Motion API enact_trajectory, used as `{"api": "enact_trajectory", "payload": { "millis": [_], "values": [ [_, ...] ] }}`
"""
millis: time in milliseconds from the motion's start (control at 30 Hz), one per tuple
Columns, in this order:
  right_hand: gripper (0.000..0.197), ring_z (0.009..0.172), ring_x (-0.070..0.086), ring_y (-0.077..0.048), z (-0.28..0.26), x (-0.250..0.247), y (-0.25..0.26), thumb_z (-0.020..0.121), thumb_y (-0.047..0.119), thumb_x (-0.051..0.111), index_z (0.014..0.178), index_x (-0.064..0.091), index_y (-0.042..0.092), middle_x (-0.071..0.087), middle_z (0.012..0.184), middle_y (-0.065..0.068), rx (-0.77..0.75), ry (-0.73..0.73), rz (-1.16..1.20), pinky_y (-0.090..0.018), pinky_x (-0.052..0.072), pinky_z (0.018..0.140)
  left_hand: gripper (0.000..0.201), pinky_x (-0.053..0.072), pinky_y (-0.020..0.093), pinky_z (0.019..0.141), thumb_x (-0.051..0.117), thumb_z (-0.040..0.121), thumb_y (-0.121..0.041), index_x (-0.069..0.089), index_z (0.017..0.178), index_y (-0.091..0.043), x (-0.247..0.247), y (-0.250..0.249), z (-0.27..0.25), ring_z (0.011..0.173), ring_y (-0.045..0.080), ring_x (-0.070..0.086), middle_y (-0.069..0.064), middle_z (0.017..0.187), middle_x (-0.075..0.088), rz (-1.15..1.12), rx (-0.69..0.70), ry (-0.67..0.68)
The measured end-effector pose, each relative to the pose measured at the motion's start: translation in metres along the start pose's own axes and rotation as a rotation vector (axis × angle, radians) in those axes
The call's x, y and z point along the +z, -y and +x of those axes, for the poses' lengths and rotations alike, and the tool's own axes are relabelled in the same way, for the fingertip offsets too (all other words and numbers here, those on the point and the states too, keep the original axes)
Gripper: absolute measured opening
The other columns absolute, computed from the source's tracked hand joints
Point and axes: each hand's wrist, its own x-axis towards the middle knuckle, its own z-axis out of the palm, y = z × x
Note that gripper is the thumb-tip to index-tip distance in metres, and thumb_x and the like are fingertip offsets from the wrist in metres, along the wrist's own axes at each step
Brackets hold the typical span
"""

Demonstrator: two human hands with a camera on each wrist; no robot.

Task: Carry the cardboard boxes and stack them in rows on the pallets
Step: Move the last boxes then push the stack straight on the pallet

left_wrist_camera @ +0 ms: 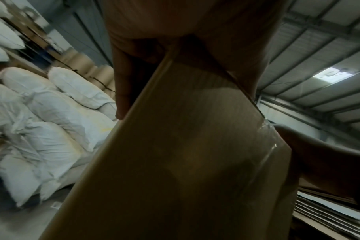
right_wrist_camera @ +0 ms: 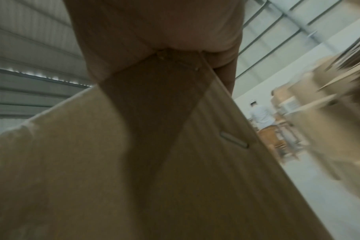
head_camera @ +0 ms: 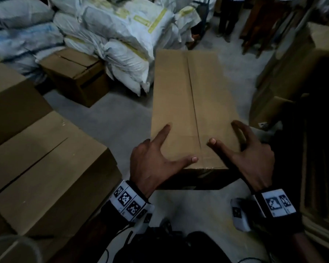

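— What sits closest to the head camera?
— The wrists, each banded with white marker tags, and beyond them the left hand (head_camera: 150,164) and right hand (head_camera: 252,158) on the near end of a long plain brown cardboard box (head_camera: 193,103).

— How do the hands hold it?
— Both clasp the near corners: thumbs lie flat on the top face, the left forefinger stretches along the left edge, and the other fingers wrap down the sides. The wrist views show each palm pressed against a corner.

— Where is the box?
— Lifted above the grey concrete floor (head_camera: 112,118), pointing away from the person.

— And around it?
— Closed brown cartons (head_camera: 46,168) to the left, another carton (head_camera: 78,73) beyond, piled white woven sacks (head_camera: 122,35) behind.
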Motion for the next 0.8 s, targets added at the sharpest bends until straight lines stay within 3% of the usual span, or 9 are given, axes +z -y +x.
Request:
{"api": "enact_trajectory", "payload": {
  "millis": [133,433,633,800],
  "values": [
    [0.094,0.113,0.064,-0.039,0.089,0.022,0.008,0.061,0.098,0.06,0.141,0.044,0.05,0.069,0.126,-0.008,-0.072,0.04,-0.014,-0.048,0.052,0.101,0.116,0.051,0.032,0.095,0.047,0.052,-0.107,0.025,0.154,-0.055,0.006,-0.007,0.066,0.108,0.022,0.065,0.004,0.117,0.07,0.021,-0.065,-0.052],
    [0.101,0.111,0.069,-0.031,0.299,0.092,0.048,0.063,0.1,0.053,0.147,0.043,0.045,0.069,0.132,0.0,-0.336,0.187,-0.021,-0.038,0.052,0.098,0.116,0.056,0.035,0.093,0.044,0.052,-0.109,0.027,0.153,-0.054,0.016,-0.015,0.228,0.105,0.022,0.069,0.001,0.12,0.071,0.073,-0.25,-0.209],
    [0.103,0.119,0.063,-0.033,0.442,0.138,0.107,0.062,0.102,0.049,0.149,0.038,0.048,0.067,0.134,-0.003,-0.514,0.356,-0.017,-0.043,0.051,0.103,0.119,0.056,0.036,0.093,0.043,0.052,-0.109,0.027,0.154,-0.051,0.009,-0.027,0.334,0.111,0.026,0.067,0.004,0.129,0.069,0.105,-0.448,-0.338],
    [0.098,0.121,0.061,-0.033,0.516,0.179,0.173,0.064,0.097,0.056,0.149,0.04,0.048,0.066,0.135,-0.004,-0.693,0.477,-0.014,-0.039,0.047,0.101,0.12,0.057,0.039,0.094,0.043,0.05,-0.11,0.027,0.154,-0.052,-0.004,-0.022,0.388,0.108,0.026,0.069,0.001,0.128,0.069,0.089,-0.624,-0.46]
  ]
}}
